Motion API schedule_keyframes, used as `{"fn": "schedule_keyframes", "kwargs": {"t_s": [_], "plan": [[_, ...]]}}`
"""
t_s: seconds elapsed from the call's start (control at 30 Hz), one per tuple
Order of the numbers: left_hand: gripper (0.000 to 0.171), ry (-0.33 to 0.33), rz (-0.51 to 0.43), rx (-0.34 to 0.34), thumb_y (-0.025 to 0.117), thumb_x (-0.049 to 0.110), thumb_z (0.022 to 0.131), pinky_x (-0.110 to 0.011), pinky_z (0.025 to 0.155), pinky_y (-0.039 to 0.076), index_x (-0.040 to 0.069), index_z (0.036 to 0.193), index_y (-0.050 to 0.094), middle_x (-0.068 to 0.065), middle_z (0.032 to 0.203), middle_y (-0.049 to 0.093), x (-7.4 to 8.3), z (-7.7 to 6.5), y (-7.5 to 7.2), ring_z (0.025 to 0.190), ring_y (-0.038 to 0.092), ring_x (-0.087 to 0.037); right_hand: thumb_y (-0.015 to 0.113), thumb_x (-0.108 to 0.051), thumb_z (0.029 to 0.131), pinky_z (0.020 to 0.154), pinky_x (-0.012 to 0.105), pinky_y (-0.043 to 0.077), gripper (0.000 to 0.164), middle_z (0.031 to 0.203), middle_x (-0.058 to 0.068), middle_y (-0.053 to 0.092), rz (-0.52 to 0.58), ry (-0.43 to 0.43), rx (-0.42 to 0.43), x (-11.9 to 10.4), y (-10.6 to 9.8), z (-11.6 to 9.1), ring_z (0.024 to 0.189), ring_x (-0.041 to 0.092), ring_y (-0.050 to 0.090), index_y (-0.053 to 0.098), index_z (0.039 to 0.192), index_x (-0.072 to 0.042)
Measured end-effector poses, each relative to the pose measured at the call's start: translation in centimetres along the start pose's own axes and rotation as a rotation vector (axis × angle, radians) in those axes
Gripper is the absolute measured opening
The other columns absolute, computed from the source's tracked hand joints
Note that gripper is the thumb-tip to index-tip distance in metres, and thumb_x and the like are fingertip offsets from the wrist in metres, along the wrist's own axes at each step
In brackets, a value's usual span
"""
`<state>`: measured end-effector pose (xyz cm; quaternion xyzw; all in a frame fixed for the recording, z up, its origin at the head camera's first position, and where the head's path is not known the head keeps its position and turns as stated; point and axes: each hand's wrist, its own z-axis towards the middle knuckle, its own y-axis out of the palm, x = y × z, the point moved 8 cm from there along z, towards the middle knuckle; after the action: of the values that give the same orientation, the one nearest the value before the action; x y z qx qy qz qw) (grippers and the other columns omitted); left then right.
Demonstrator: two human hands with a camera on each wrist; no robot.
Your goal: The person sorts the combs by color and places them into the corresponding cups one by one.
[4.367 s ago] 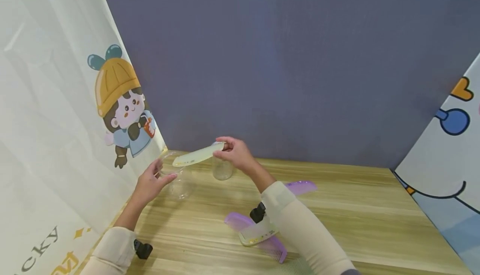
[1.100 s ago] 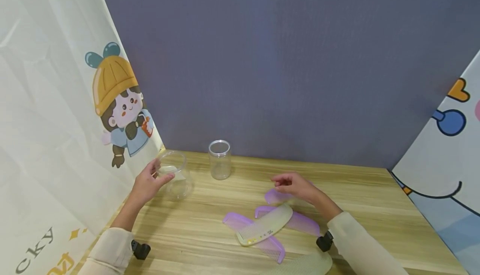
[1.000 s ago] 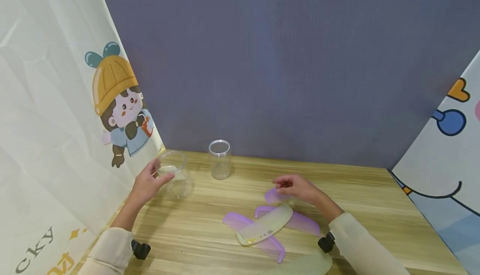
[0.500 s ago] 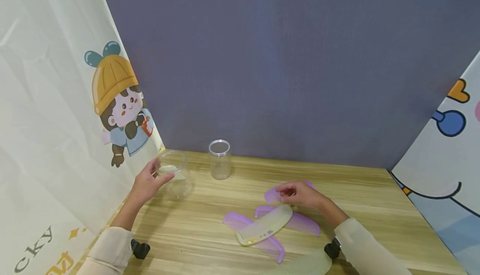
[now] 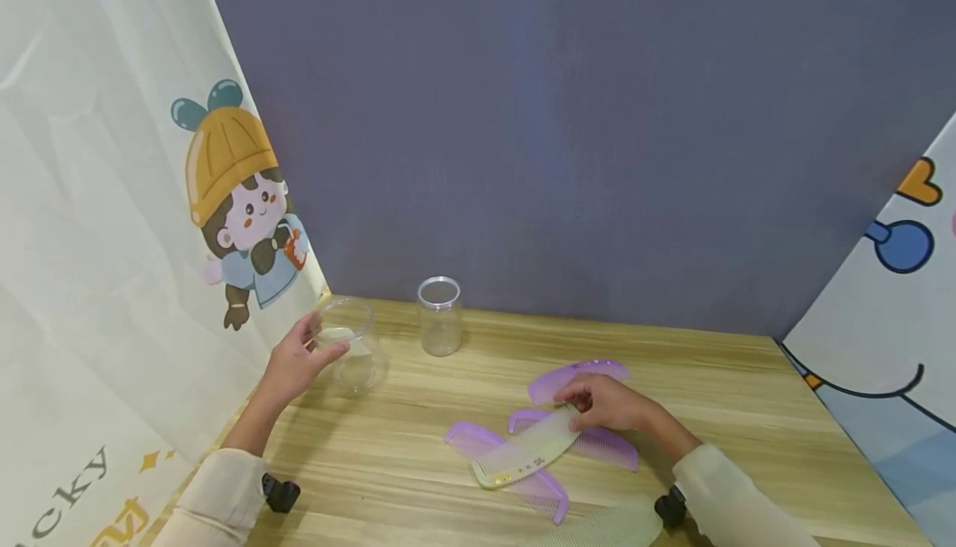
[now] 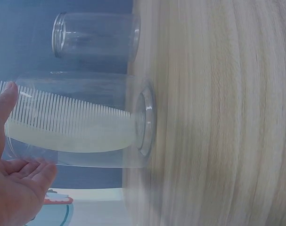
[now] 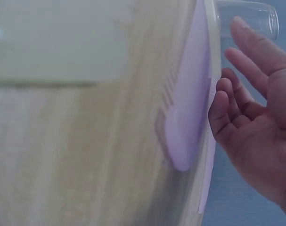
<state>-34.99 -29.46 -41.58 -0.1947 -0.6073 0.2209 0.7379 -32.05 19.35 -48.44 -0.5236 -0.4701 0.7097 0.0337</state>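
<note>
My left hand (image 5: pixel 297 362) holds a clear jar (image 5: pixel 368 374) near its rim, thumb on one side and fingers on the other. Inside the jar stands a pale green comb (image 6: pixel 74 134), teeth toward the thumb in the left wrist view. My right hand (image 5: pixel 611 403) hovers at the upper end of another pale green comb (image 5: pixel 526 453), its thumb and fingers apart. That comb lies across two purple combs, one to the left (image 5: pixel 547 493) and one to the right (image 5: pixel 607 446). Whether my fingertips touch the comb is unclear.
A second clear jar (image 5: pixel 441 327) stands by the back wall. Behind my right hand lies a further purple comb (image 5: pixel 578 374). A pale green comb (image 5: pixel 608 526) lies at the front edge of view. Printed side panels and a grey-blue back wall bound the wooden table (image 5: pixel 717 414).
A pale green comb my right hand held seconds ago now stands in the left jar. My right hand has since moved to the crossed combs, lowering slightly toward the near one. The left hand stays.
</note>
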Motion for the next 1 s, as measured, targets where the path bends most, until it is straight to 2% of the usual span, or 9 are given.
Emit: {"fn": "schedule_keyframes", "kwargs": {"t_s": [0.2, 0.47, 0.63, 1.0], "plan": [[0.098, 0.007, 0.002, -0.001, 0.077, 0.036, 0.091, -0.057, 0.121, 0.035, -0.009, 0.158, 0.020, -0.036, 0.159, 0.032, 0.3, 0.1, -0.1, 0.147, 0.034, -0.050, 0.085, -0.019, 0.083, 0.069, 0.019, 0.046, 0.042, 0.101, 0.005, 0.064, -0.042, 0.007, 0.002, 0.4, 0.2, -0.2, 0.082, 0.010, 0.050, 0.074, 0.121, -0.006], [0.099, 0.000, 0.005, -0.004, 0.077, 0.037, 0.091, -0.057, 0.122, 0.034, -0.007, 0.158, 0.019, -0.034, 0.160, 0.031, 0.2, 0.0, 0.0, 0.149, 0.033, -0.049, 0.090, -0.026, 0.077, 0.070, 0.020, 0.046, 0.057, 0.105, 0.002, 0.062, -0.049, 0.020, -0.061, 0.3, 0.7, -0.6, 0.083, 0.011, 0.049, 0.071, 0.129, -0.011], [0.099, -0.005, 0.010, -0.004, 0.077, 0.038, 0.091, -0.056, 0.122, 0.035, -0.007, 0.159, 0.019, -0.034, 0.160, 0.031, 0.1, -0.1, 0.0, 0.148, 0.033, -0.049, 0.091, -0.026, 0.075, 0.070, 0.019, 0.046, 0.063, 0.107, 0.003, 0.060, -0.055, 0.009, -0.078, -0.1, 0.8, -0.6, 0.083, 0.010, 0.048, 0.069, 0.131, -0.010], [0.098, -0.003, 0.018, 0.004, 0.077, 0.036, 0.092, -0.056, 0.121, 0.035, -0.008, 0.158, 0.020, -0.035, 0.159, 0.032, 0.2, -0.2, 0.0, 0.147, 0.034, -0.050, 0.091, -0.026, 0.075, 0.070, 0.019, 0.046, 0.063, 0.108, 0.004, 0.058, -0.056, 0.010, -0.105, -0.2, 1.1, -0.4, 0.083, 0.010, 0.046, 0.068, 0.132, -0.010]]}}
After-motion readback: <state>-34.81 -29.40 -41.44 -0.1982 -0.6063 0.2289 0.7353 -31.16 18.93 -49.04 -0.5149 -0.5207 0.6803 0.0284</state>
